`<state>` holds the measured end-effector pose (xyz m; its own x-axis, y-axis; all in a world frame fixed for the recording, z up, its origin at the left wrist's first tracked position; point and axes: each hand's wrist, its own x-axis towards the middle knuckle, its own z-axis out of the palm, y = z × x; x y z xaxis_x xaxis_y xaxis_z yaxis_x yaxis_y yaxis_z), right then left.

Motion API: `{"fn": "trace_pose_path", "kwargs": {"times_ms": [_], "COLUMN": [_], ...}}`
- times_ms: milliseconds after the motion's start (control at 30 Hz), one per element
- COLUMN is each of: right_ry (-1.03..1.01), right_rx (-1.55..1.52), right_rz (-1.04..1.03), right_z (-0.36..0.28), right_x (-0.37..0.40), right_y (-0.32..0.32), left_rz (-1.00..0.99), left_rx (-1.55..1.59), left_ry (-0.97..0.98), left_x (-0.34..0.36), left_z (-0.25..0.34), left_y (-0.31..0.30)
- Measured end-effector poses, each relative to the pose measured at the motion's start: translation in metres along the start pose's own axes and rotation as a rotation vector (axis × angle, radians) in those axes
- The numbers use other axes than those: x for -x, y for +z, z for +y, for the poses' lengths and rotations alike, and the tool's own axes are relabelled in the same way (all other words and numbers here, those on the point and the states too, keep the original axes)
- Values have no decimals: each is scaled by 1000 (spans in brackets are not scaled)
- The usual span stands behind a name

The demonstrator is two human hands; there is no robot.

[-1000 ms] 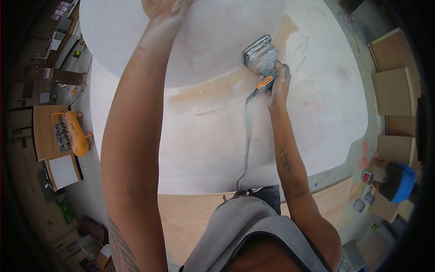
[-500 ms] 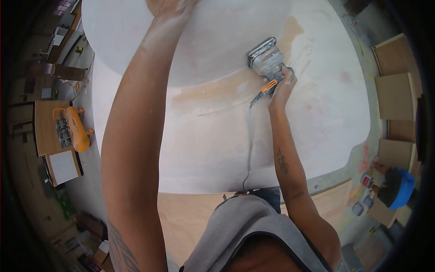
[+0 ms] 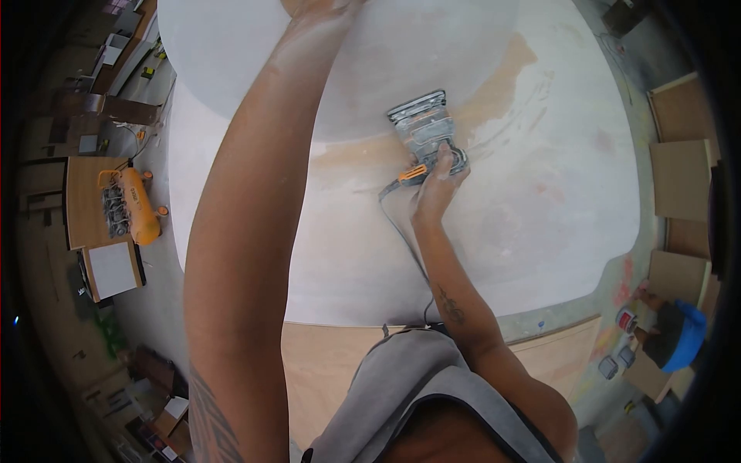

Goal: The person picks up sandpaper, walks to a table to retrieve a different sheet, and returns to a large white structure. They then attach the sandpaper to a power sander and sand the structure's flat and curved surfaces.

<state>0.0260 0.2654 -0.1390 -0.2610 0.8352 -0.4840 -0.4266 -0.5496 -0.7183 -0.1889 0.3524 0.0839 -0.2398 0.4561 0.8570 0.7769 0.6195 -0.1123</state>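
The right hand (image 3: 437,185) is curled around the rear grip of a dusty grey electric sander with orange trim (image 3: 423,127), its thumb along the top of the body. The sander is over the middle of a broad, white, smooth surface (image 3: 532,255), its squared black-edged head pointing away from the person; whether its pad touches is unclear. It lies across a curved tan band (image 3: 494,89), beside the edge of a large, pale grey round area (image 3: 401,46). A thin grey cord (image 3: 409,245) runs from the handle towards the person, passing behind the forearm. The left hand (image 3: 330,8) reaches far forward and is cut off by the top edge, so I cannot make out how its fingers stand or whether it grips anything. Well apart at left is an orange-yellow air compressor (image 3: 141,212); at right, another person in blue (image 3: 687,339) is beside a can (image 3: 627,319).
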Motion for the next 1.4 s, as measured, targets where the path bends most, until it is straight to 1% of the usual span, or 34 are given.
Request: {"fn": "trace_pose_path", "kwargs": {"times_ms": [67,167,267,333,400,467,533,633,667,700,767,833,900,1033,1100,1233,1300,1400], "right_ry": [-19,13,42,38,67,60,47,8,-35,-80,-74,-62,29,-53,-105,-80,-161,-171], "right_rx": [-100,-123,-153,-188,-167,-170,-176,-48,-6,36,3,-26,-137,-114,-41,-68,-64,-60], "right_rz": [36,56,66,69,78,81,73,41,46,51,69,85,53,115,178,179,152,105], "right_z": [15,30,49,55,60,82,108,123,126,124,120,97,73,54,46,13,5,-6], "right_x": [5,17,13,15,25,34,45,46,46,45,38,37,38,18,7,-9,-19,-40], "right_y": [3,8,7,13,18,23,25,25,23,22,22,23,24,20,17,17,15,10], "left_rz": [-10,-5,-9,-17,-30,-52,-42,-42,-43,-57,-69,-63,-62,-51,-47,-59,-44,-32], "left_rx": [11,22,-20,33,26,13,2,1,2,10,15,10,13,1,-5,-12,-19,-18], "left_ry": [-1,10,24,19,12,5,6,35,36,22,6,46,37,37,31,19,11,4], "left_x": [1,3,5,5,4,8,10,8,9,10,8,10,16,13,14,17,20,25], "left_z": [6,18,36,45,52,55,46,40,39,38,31,19,7,-8,-17,-33,-44,-59], "left_y": [6,16,31,34,33,36,32,27,26,24,19,19,16,8,3,-8,-13,-17]}}
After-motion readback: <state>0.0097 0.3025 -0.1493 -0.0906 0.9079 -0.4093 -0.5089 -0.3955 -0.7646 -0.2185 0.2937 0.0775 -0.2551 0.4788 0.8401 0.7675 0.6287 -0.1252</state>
